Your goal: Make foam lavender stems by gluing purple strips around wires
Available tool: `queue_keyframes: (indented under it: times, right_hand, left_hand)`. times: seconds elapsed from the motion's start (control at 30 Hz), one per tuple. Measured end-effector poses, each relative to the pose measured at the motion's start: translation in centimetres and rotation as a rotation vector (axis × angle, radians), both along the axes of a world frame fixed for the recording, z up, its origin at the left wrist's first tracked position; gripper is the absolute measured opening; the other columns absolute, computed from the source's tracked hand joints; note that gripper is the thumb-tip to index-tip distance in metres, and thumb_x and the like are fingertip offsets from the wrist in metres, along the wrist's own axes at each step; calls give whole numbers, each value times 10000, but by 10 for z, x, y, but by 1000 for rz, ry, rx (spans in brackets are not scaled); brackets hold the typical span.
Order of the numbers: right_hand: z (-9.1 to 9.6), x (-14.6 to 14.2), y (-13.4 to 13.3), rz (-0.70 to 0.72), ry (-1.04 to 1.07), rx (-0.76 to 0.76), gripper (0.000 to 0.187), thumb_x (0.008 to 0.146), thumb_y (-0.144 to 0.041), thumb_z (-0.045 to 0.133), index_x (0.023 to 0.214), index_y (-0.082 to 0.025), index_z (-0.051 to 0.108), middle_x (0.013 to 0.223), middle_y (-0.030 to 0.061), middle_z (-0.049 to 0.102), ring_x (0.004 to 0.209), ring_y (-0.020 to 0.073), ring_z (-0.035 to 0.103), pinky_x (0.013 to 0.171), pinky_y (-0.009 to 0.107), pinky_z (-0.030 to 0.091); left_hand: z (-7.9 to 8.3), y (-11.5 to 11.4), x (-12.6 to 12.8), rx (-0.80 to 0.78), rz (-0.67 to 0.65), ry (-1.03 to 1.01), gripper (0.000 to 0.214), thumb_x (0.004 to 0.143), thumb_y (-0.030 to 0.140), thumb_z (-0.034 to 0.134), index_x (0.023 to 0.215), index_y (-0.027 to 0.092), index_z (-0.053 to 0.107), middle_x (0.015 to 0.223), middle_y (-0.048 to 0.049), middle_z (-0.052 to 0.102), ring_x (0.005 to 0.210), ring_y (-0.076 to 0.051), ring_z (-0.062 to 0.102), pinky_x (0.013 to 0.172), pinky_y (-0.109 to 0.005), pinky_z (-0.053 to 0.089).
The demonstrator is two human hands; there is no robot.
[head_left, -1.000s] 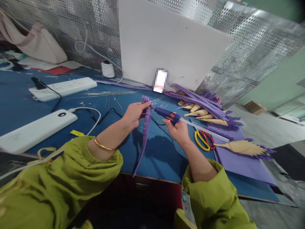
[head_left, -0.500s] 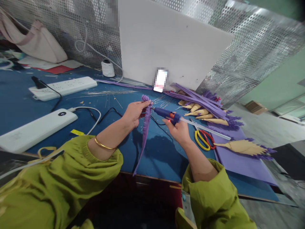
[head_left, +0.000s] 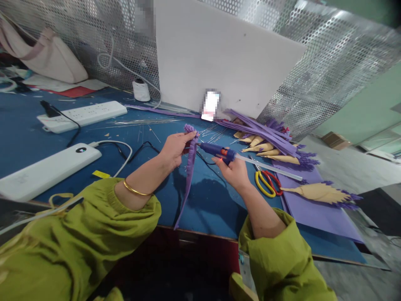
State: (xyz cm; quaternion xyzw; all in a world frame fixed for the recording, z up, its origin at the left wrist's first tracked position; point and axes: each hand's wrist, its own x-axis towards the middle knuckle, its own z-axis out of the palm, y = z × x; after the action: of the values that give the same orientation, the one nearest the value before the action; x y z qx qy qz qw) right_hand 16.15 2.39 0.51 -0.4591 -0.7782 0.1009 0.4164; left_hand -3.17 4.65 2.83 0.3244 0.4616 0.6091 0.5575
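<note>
My left hand point(head_left: 174, 147) pinches the rolled top of a purple fringed strip point(head_left: 189, 175), whose long tail hangs down over the blue table point(head_left: 37, 133). In my right hand point(head_left: 232, 171) is a blue glue gun point(head_left: 217, 151) with a clear glue stick point(head_left: 269, 167) sticking out behind it. The gun's nozzle points left and touches the strip just below my left fingers. Both sleeves are green, and a gold bangle point(head_left: 133, 190) sits on my left wrist.
Yellow-and-red scissors point(head_left: 266, 182) lie right of my right hand, beside purple sheets point(head_left: 313, 209) and several tan cones with purple fringes point(head_left: 316, 193). Two white power strips point(head_left: 83, 113) and cables lie at left. A white board point(head_left: 225, 58) leans on perforated metal behind.
Almost nothing has moved. Both hands shifted very slightly, and the glue gun's nozzle stays against the strip at my left fingers.
</note>
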Motion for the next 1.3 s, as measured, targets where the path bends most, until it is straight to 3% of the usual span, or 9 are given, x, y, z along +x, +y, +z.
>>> queue_keyframes:
  times: [0.57,1.1,1.3]
  right_hand:
    - [1,0,-2,12,-31,-1,318,827,-531,593,781,-217,595,667,10,592,614,180,542,578,300,423]
    - [1,-1,-2,-19,-67,51,312,829,-525,591,785,-216,594,741,36,617,709,217,589,646,322,443]
    - [4,3,1,-5,171,-91,311,782,-500,651,812,-190,646,697,24,631,637,187,575,627,314,455]
  left_hand:
    - [1,2,-2,-6,38,-11,162,649,278,793,710,146,723,624,-7,629,538,-84,501,495,-212,347]
    - [2,3,-2,-18,55,-30,124,699,253,766,703,139,716,632,-10,613,566,-90,518,531,-217,394]
    - [2,4,-4,-30,77,-48,116,692,241,767,670,149,699,647,-16,611,569,-96,503,550,-228,404]
